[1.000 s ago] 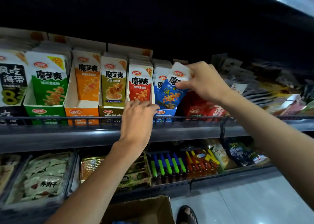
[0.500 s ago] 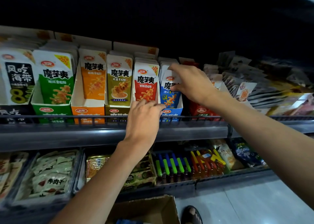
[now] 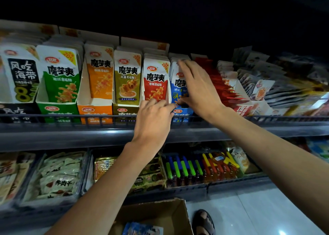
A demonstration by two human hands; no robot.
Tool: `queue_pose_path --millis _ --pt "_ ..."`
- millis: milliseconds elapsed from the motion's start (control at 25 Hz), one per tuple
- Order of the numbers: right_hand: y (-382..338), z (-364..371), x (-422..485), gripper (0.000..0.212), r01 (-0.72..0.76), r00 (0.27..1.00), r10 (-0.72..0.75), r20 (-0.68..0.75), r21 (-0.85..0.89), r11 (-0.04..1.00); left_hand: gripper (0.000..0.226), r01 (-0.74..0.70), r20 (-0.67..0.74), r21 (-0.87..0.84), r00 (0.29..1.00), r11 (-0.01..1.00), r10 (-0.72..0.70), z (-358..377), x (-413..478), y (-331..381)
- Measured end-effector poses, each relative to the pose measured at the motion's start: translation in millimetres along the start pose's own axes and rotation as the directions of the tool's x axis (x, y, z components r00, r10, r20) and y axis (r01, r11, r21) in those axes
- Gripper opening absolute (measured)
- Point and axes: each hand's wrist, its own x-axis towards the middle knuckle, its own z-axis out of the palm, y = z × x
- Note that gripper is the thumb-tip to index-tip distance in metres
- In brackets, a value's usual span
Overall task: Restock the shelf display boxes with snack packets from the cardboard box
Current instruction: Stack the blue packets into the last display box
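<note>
Blue packet (image 3: 179,85) now seated; right hand (image 3: 199,90) covering, left hand (image 3: 153,120) at base.

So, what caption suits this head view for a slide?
Restocking: left hand and right hand press blue packets in their display box, cardboard box below.

Two hands of mine, left hand (image 3: 153,120) and right hand (image 3: 199,90), before two shelves, upper shelf (image 3: 71,135) and lower shelf (image 3: 231,183). Six front packets line the top: black packet (image 3: 21,74), green packet (image 3: 61,78), orange packet (image 3: 100,78), olive packet (image 3: 127,81), red packet (image 3: 155,81), blue packet (image 3: 179,85), one apiece. One box (image 3: 160,211) and one foot (image 3: 203,222) below.
</note>
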Motion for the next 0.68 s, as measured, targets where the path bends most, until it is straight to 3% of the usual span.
queue_pose_path --millis 160,280,520,600,680 --pt "-1 -7 1 0.117 0.008 1.0 -0.007 0.022 -0.032 0.999 0.031 -0.02 0.05 0.01 0.999 1.0 0.02 -4 -3 0" --pt "-1 -16 -9 0.111 0.019 0.999 -0.02 -0.045 -0.019 1.0 0.04 -0.012 0.087 0.019 0.996 1.0 0.01 -9 -6 1" --pt "-20 -43 -58 0.064 0.122 0.963 -0.098 -0.252 0.084 0.989 0.032 -0.056 -0.037 -0.026 0.998 0.998 0.055 -34 -30 1" --pt "-25 -38 -85 0.049 0.15 0.975 -0.115 -0.192 0.179 0.972 0.027 -0.059 0.068 -0.098 0.995 0.993 0.066 -42 -45 -8" --pt "-32 -17 -118 0.033 0.165 0.986 -0.16 -0.039 0.256 0.953 0.025 0.049 0.321 -0.157 0.947 0.986 0.004 -44 -67 -18"
